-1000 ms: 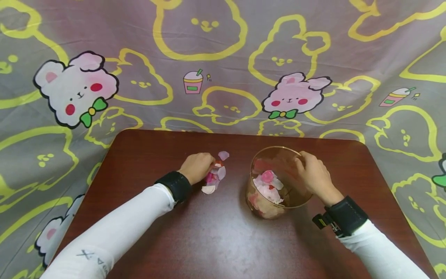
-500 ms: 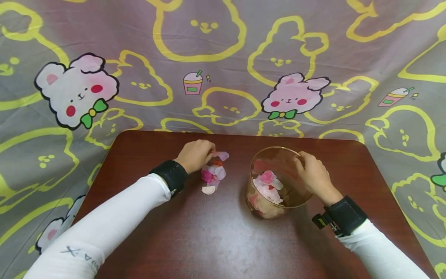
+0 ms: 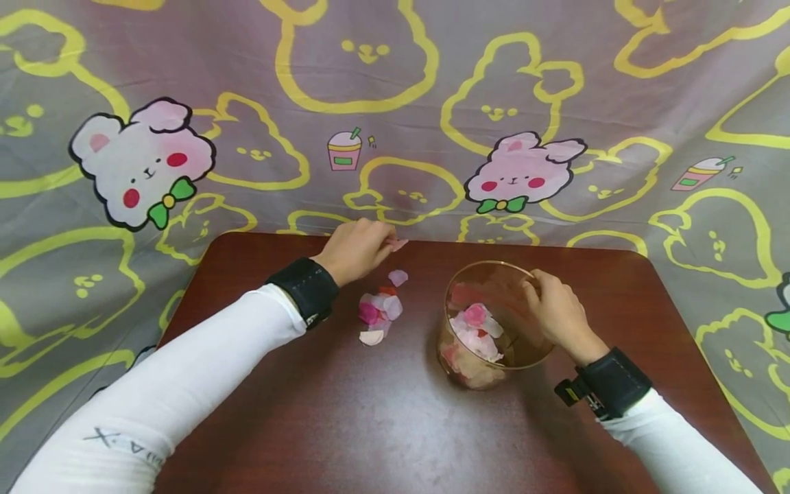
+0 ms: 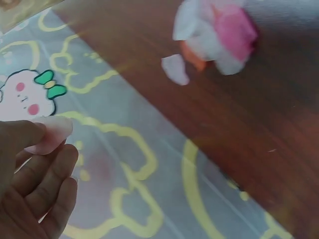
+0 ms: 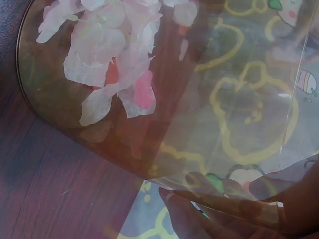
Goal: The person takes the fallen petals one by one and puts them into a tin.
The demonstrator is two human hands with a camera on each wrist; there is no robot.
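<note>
One petal (image 3: 398,243) pinched in left hand (image 3: 356,248), lifted above desk (image 3: 382,425) far edge. Right hand (image 3: 555,312) clamped on clear cup (image 3: 494,322) rim, petals inside. Mid-transfer, judging by pose: next needs carry over cup mouth, then release. Versus earlier: left hand up off petal pile (image 3: 379,310); right unchanged.

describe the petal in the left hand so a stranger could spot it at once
Start at the dark wooden table, then its far edge, where the left hand is raised. The pale pink petal is pinched at its fingertips, held off the table, unlike the loose petals below.
</note>
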